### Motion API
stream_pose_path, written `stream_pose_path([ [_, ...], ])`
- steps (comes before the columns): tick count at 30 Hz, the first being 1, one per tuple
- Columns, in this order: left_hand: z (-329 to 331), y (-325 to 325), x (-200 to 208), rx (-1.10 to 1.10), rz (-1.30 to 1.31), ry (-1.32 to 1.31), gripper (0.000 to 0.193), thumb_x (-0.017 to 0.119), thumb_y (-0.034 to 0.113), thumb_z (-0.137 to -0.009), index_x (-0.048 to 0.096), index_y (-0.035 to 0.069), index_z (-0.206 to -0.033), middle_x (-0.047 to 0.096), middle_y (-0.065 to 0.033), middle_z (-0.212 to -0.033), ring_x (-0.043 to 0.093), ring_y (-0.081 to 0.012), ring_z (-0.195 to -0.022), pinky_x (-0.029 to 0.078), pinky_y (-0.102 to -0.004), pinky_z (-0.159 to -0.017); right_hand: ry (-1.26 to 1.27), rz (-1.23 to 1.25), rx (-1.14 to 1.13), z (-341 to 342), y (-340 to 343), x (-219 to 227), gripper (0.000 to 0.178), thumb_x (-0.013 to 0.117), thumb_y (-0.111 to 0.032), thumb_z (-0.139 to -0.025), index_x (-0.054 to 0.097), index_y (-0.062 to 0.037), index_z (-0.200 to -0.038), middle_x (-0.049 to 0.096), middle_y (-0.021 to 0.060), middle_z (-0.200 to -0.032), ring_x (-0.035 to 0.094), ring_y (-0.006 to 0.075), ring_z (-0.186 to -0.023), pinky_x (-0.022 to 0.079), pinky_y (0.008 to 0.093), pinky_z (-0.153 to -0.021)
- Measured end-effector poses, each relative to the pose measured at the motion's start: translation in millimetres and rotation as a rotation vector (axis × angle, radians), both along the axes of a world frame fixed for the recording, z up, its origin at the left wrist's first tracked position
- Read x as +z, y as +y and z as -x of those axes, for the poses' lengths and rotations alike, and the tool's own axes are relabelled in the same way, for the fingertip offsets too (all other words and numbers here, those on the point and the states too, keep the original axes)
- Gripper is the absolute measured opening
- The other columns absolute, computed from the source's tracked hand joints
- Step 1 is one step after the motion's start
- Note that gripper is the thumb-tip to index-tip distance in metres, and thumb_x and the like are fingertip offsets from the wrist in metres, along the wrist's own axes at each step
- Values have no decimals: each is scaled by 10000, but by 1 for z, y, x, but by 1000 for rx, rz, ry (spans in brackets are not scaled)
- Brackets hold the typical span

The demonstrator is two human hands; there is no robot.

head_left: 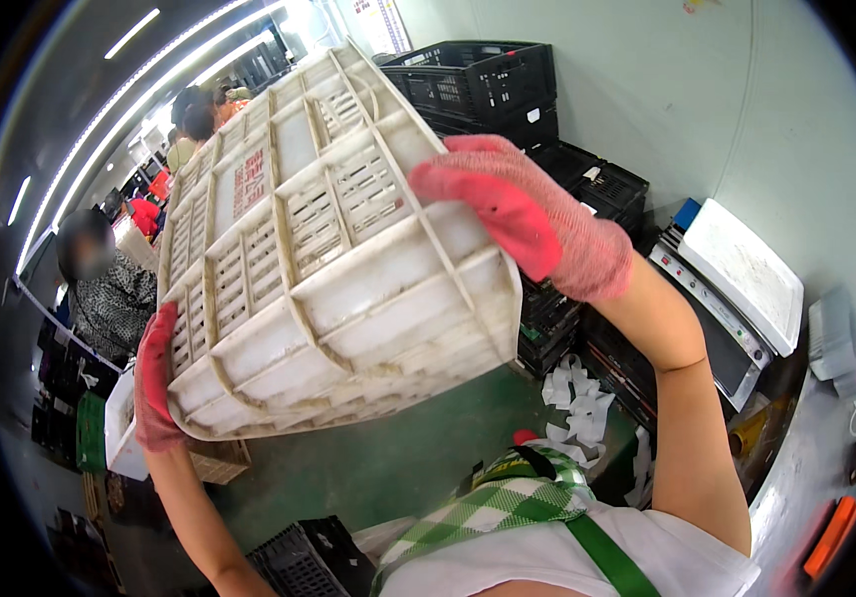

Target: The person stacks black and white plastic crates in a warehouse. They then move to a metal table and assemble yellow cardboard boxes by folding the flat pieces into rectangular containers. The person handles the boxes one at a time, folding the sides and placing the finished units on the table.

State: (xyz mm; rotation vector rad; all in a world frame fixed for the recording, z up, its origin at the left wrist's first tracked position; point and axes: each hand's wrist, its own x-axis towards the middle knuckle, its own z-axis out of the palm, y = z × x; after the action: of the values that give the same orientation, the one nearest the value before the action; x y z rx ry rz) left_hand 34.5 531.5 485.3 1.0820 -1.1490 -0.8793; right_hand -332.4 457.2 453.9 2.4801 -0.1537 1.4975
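Observation:
A large white slatted plastic crate (328, 229), grimy along its ribs, is held up tilted in front of me between both hands. My left hand (157, 383), in a red glove, grips its lower left side. With a pink-red glove on, my right hand (523, 214) is closed on the crate's right edge, thumb side against the outer wall. The crate's ribbed outer faces are turned toward me, so what is inside, if anything, is hidden.
Black plastic crates (473, 80) are stacked against the wall. A white tray (747, 274) rests on a machine at right. Torn white paper strips (579, 403) lie on the green floor (348, 478). Another black crate (314, 557) is near my legs; a person (105, 289) is at left.

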Motion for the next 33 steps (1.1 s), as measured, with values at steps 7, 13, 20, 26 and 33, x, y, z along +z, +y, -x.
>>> stream_pose_path([
  [7,26,-13,-52,-8,-87,2,367,544,310,-854,508,18,-1075,600,-66,-949,598,-136,-803,481,-265,-713,18,-105,-75,18,-13,-47,253,441,-37,-750,516,6,-987,550,131,-973,476,325,-924,325,371,-881],
  [13,16,-37,-160,129,-293,-65,378,541,317,-861,504,7,-1074,596,-67,-959,580,-123,-813,471,-256,-735,-324,-1547,338,9,-44,-147,243,539,-204,-830,590,17,-918,579,7,-869,470,46,-801,408,229,-689],
  [20,7,-48,-316,235,-562,-132,311,547,335,-863,504,42,-958,557,-20,-868,511,-91,-763,456,-263,-668,-507,-2049,648,-2,-80,-283,319,502,-44,-808,493,-1,-1124,572,44,-1006,536,123,-902,421,250,-816],
  [26,29,-73,-379,353,-803,59,338,531,316,-876,488,14,-1021,551,-27,-929,482,-100,-836,411,-254,-739,-451,-2184,432,-17,-112,-371,347,513,-47,-803,477,1,-1145,571,58,-1046,531,132,-955,411,251,-847],
  [33,35,-106,-431,342,-870,133,428,535,349,-874,435,22,-1130,531,-43,-1045,480,-135,-953,398,-272,-831,-463,-2353,247,-9,-135,-434,530,536,-131,-840,299,39,-1282,471,105,-1215,465,162,-1082,388,290,-903],
])
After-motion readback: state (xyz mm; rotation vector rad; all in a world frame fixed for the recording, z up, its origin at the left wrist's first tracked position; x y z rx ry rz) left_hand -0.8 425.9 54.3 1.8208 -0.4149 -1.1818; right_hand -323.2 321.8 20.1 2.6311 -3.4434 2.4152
